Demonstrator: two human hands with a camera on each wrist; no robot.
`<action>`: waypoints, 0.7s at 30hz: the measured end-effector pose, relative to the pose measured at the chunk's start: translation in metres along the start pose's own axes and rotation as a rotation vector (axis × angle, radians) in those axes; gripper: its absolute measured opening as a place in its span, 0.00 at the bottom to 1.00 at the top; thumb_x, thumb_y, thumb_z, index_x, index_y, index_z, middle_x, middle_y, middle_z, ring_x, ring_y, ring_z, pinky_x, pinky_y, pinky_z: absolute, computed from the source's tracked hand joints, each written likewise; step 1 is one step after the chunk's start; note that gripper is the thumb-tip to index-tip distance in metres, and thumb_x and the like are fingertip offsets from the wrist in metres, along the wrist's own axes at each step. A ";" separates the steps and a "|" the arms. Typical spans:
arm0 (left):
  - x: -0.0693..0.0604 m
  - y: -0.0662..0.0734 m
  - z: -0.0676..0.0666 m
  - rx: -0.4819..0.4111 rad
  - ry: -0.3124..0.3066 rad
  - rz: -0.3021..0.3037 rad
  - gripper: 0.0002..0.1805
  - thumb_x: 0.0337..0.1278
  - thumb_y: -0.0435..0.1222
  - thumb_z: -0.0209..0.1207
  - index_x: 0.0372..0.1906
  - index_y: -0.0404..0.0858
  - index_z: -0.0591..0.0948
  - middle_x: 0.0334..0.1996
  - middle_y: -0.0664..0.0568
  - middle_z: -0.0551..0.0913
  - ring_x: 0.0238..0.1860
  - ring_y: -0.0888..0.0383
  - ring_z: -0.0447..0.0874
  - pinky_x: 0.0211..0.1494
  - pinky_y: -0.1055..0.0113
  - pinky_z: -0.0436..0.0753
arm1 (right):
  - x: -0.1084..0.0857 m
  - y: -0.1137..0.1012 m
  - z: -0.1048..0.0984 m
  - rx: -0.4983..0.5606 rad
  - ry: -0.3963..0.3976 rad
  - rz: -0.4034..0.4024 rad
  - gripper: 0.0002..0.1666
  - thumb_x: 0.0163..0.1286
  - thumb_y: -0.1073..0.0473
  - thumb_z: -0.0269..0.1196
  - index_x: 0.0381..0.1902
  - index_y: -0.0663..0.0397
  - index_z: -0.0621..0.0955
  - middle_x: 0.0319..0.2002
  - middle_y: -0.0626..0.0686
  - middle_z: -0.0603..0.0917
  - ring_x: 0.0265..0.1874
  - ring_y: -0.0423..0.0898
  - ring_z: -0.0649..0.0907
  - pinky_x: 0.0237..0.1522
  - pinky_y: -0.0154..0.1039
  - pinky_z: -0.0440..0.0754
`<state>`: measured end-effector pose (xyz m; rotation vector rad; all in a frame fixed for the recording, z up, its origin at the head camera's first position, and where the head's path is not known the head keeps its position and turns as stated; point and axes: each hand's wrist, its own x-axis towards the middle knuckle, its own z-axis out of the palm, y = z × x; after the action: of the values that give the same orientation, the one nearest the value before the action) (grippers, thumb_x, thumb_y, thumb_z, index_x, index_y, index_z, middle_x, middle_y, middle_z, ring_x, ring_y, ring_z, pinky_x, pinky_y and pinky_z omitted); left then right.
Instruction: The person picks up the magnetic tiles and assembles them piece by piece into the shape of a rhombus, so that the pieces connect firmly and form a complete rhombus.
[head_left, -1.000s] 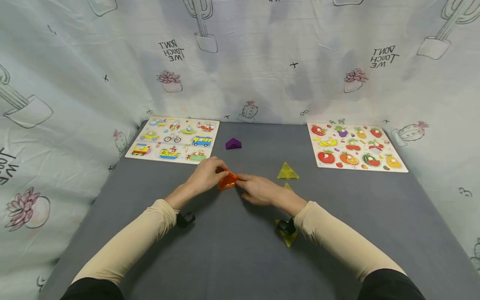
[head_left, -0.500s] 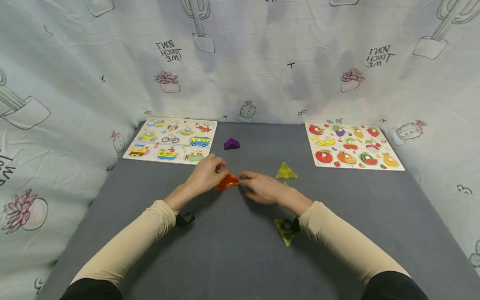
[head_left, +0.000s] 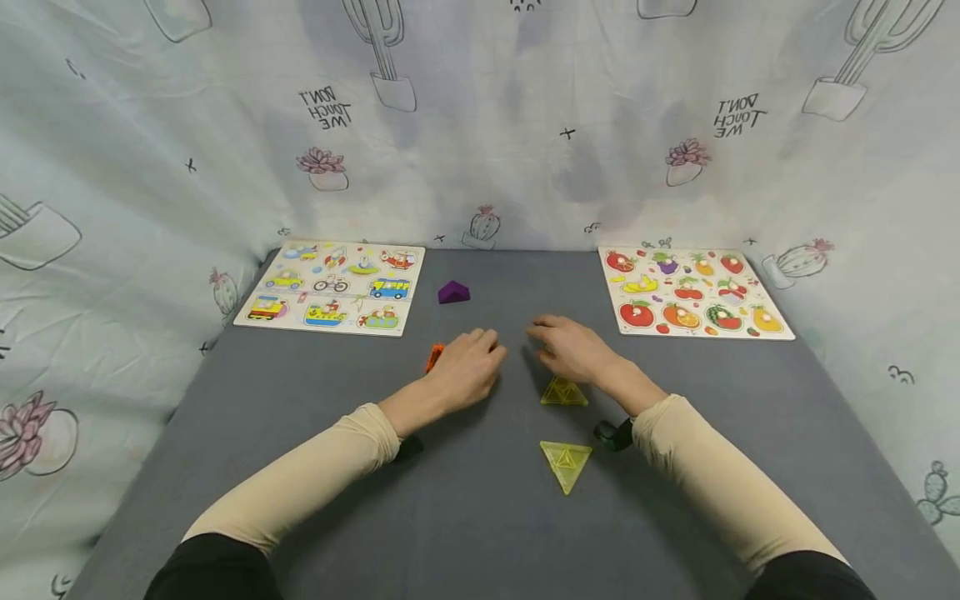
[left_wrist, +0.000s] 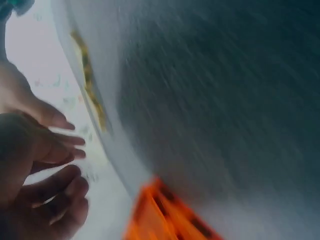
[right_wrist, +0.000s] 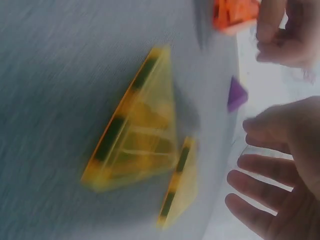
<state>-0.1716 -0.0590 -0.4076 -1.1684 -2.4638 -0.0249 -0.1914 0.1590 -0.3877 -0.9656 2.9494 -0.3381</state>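
My left hand (head_left: 468,367) is over the middle of the table, fingers loosely bent, with nothing visible in it. Just beside it stands an orange magnetic tile piece (head_left: 434,357), partly hidden behind that hand in the head view. The left wrist view shows dark magnets along the edges of the orange piece (left_wrist: 160,215). To the right, my right hand (head_left: 573,350) hovers with fingers spread above a yellow triangular magnetic tile (head_left: 564,393). Nearer the front lies another yellow triangle (head_left: 566,465). Both yellow tiles lie flat. In the right wrist view, the right hand (right_wrist: 280,170) holds nothing.
A purple tile piece (head_left: 453,292) stands towards the back. At the back left lies a puzzle board with vehicles (head_left: 330,287), and at the back right one with fruit (head_left: 697,293). A printed cloth (head_left: 480,125) hangs behind the grey table (head_left: 480,517).
My left hand has let go of the orange piece and moved right. My right hand has left the orange piece, moving right and away over the yellow tiles. The head view has shifted slightly.
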 end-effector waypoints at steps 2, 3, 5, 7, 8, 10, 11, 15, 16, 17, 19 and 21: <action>0.006 0.011 0.003 -0.015 -0.067 0.054 0.05 0.63 0.31 0.57 0.36 0.39 0.83 0.35 0.49 0.79 0.32 0.54 0.76 0.32 0.63 0.77 | -0.005 0.009 0.001 -0.013 0.014 0.008 0.21 0.68 0.63 0.62 0.59 0.62 0.79 0.62 0.63 0.78 0.60 0.60 0.78 0.56 0.53 0.79; 0.010 0.017 0.003 -0.020 -0.107 0.082 0.06 0.65 0.31 0.56 0.39 0.40 0.83 0.38 0.49 0.80 0.35 0.54 0.78 0.35 0.63 0.78 | -0.007 0.013 0.001 -0.021 0.020 0.006 0.21 0.68 0.64 0.62 0.58 0.62 0.80 0.61 0.63 0.78 0.59 0.60 0.79 0.56 0.53 0.79; 0.018 0.028 0.003 -0.015 -0.205 0.137 0.09 0.68 0.33 0.54 0.47 0.42 0.83 0.47 0.50 0.80 0.44 0.54 0.80 0.41 0.64 0.81 | -0.011 0.020 0.002 -0.039 0.029 0.010 0.20 0.67 0.65 0.62 0.56 0.61 0.81 0.59 0.64 0.79 0.58 0.61 0.79 0.54 0.54 0.80; 0.026 0.038 0.001 0.001 -0.308 0.188 0.14 0.71 0.36 0.52 0.56 0.44 0.80 0.57 0.51 0.78 0.54 0.55 0.78 0.49 0.64 0.81 | -0.015 0.026 0.005 -0.061 0.041 0.018 0.19 0.66 0.64 0.63 0.56 0.59 0.82 0.58 0.65 0.80 0.56 0.62 0.80 0.53 0.55 0.80; 0.029 0.042 0.001 0.005 -0.358 0.208 0.16 0.72 0.37 0.52 0.60 0.46 0.77 0.61 0.52 0.76 0.59 0.55 0.76 0.52 0.64 0.81 | -0.017 0.029 0.006 -0.066 0.041 0.027 0.20 0.66 0.63 0.64 0.56 0.58 0.82 0.57 0.66 0.80 0.55 0.62 0.80 0.53 0.55 0.80; 0.035 0.050 0.001 0.009 -0.440 0.243 0.20 0.73 0.38 0.50 0.66 0.48 0.73 0.67 0.54 0.71 0.66 0.56 0.70 0.58 0.62 0.80 | -0.019 0.033 0.010 -0.071 0.035 0.044 0.21 0.67 0.60 0.64 0.58 0.56 0.82 0.56 0.66 0.80 0.53 0.62 0.81 0.51 0.55 0.80; 0.037 0.053 0.001 0.010 -0.468 0.254 0.21 0.73 0.38 0.50 0.67 0.49 0.72 0.69 0.55 0.69 0.68 0.56 0.68 0.59 0.61 0.79 | -0.020 0.035 0.012 -0.067 0.030 0.053 0.22 0.67 0.58 0.64 0.59 0.55 0.81 0.55 0.66 0.80 0.52 0.62 0.81 0.51 0.55 0.80; 0.041 0.061 0.005 0.019 -0.547 0.267 0.22 0.74 0.38 0.48 0.69 0.51 0.71 0.71 0.57 0.67 0.71 0.57 0.65 0.63 0.61 0.77 | -0.023 0.040 0.019 -0.060 0.020 0.051 0.25 0.67 0.55 0.65 0.61 0.54 0.80 0.54 0.66 0.80 0.49 0.62 0.81 0.48 0.55 0.80; 0.041 0.062 0.005 0.026 -0.556 0.266 0.22 0.74 0.38 0.47 0.69 0.51 0.71 0.71 0.57 0.67 0.71 0.57 0.65 0.63 0.61 0.77 | -0.024 0.041 0.019 -0.062 0.024 0.047 0.25 0.67 0.55 0.65 0.61 0.54 0.80 0.54 0.66 0.80 0.49 0.63 0.81 0.49 0.55 0.80; 0.041 0.063 0.006 0.027 -0.563 0.264 0.22 0.74 0.38 0.47 0.69 0.51 0.71 0.71 0.57 0.67 0.72 0.57 0.64 0.64 0.61 0.76 | -0.024 0.041 0.019 -0.060 0.028 0.046 0.25 0.66 0.56 0.66 0.60 0.54 0.80 0.54 0.67 0.80 0.50 0.63 0.81 0.49 0.56 0.80; 0.041 0.063 0.007 0.023 -0.572 0.258 0.22 0.75 0.38 0.47 0.70 0.51 0.70 0.71 0.56 0.67 0.72 0.57 0.64 0.66 0.61 0.75 | -0.023 0.041 0.019 -0.058 0.043 0.045 0.24 0.65 0.57 0.66 0.59 0.55 0.81 0.53 0.66 0.81 0.49 0.63 0.81 0.50 0.56 0.80; 0.041 0.063 0.007 0.017 -0.571 0.254 0.23 0.74 0.38 0.46 0.70 0.50 0.69 0.71 0.54 0.66 0.73 0.56 0.63 0.67 0.61 0.74 | -0.022 0.041 0.019 -0.055 0.064 0.058 0.21 0.65 0.57 0.67 0.56 0.55 0.82 0.52 0.65 0.82 0.48 0.62 0.82 0.49 0.56 0.80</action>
<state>-0.1505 0.0134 -0.4089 -1.6535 -2.7450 0.4617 -0.1963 0.2002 -0.4162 -0.8895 3.0526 -0.2936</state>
